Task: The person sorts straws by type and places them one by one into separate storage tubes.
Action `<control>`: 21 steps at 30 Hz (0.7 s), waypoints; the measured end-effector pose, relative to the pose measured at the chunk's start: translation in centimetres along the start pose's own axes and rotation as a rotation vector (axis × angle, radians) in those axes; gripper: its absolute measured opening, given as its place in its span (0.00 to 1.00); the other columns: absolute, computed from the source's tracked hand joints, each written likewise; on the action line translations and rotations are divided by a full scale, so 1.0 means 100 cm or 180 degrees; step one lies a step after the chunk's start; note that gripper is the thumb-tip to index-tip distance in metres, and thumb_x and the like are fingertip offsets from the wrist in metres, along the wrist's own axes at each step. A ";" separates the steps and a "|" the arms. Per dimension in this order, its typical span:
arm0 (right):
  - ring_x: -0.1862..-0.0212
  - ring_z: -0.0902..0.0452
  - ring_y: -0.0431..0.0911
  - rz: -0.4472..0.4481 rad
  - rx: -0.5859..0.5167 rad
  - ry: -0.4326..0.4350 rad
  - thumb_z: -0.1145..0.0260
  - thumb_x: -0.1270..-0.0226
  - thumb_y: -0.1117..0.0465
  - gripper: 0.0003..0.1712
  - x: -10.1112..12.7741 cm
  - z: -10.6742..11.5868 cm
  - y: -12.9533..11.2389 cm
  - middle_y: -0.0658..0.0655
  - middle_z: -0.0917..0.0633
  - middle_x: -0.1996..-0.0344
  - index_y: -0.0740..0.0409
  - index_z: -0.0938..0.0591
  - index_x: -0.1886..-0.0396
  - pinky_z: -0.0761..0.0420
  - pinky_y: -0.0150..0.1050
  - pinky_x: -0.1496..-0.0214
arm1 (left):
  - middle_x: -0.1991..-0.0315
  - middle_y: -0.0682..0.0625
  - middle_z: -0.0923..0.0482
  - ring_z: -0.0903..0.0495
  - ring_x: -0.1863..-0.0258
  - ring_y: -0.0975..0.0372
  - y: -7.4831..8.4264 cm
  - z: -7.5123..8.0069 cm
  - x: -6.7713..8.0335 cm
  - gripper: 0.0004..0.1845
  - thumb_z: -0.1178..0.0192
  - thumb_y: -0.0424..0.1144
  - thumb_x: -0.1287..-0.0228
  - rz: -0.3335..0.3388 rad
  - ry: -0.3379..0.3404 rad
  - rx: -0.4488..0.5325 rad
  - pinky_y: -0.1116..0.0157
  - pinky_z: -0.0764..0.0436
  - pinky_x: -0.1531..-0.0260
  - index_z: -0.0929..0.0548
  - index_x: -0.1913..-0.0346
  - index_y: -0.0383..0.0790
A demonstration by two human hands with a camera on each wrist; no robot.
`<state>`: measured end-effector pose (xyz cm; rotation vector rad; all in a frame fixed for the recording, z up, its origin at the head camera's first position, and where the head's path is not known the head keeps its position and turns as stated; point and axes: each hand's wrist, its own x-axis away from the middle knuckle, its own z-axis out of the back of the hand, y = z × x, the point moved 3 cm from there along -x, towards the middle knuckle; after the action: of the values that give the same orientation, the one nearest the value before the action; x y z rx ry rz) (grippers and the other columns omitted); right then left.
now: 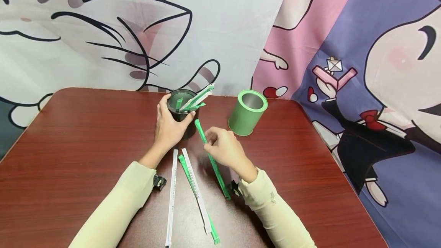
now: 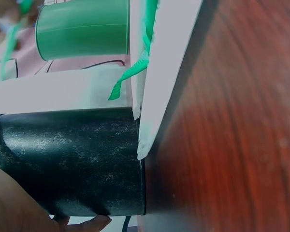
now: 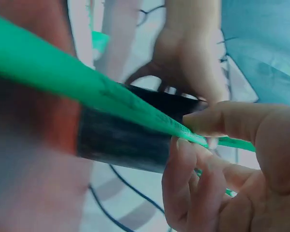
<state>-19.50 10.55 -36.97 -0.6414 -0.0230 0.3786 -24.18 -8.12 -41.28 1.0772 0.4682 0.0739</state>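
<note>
My left hand (image 1: 168, 125) grips a black cylindrical cup (image 1: 190, 130) around its upper part, fingers on the far left side and thumb near the rim. Several green and white paper-wrapped straws (image 1: 198, 100) lean out of the cup toward the right. Just to the right, my right hand (image 1: 225, 147) pinches a green wrapped straw (image 3: 111, 100) between thumb and fingertips. That straw slants from near the cup down toward the right wrist in the head view. In the left wrist view, the cup's dark side (image 2: 72, 159) fills the lower left.
A green cylindrical can (image 1: 245, 119) stands at the back right, its top uncovered. Nearer on the brown table (image 1: 86, 144) lie a white wrapped straw (image 1: 172, 198) and another white straw (image 1: 197, 192) across a green straw (image 1: 214, 230). A cartoon-printed cloth (image 1: 224, 30) hangs behind.
</note>
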 end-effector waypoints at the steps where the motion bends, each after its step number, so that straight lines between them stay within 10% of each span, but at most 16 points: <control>1: 0.74 0.22 0.37 0.0026 -0.0072 0.0059 0.32 0.43 0.65 0.11 0.000 0.005 -0.002 0.43 0.17 0.76 0.51 0.16 0.60 0.25 0.35 0.73 | 0.33 0.44 0.39 0.33 0.38 0.47 0.000 0.000 0.000 0.50 0.33 0.65 0.46 0.0004 0.0002 -0.0005 0.44 0.31 0.46 0.46 0.25 0.53; 21: 0.82 0.26 0.44 0.0792 -0.0935 0.1332 0.28 0.42 0.67 0.07 0.005 0.059 -0.024 0.52 0.15 0.77 0.58 0.17 0.64 0.26 0.37 0.77 | 0.33 0.45 0.38 0.33 0.38 0.47 -0.001 0.000 -0.001 0.50 0.34 0.66 0.47 0.0048 0.0011 -0.0049 0.45 0.30 0.46 0.46 0.26 0.55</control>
<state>-19.05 12.35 -30.84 -1.0091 0.4101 0.4790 -24.27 -8.22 -41.30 1.0659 0.4620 0.0926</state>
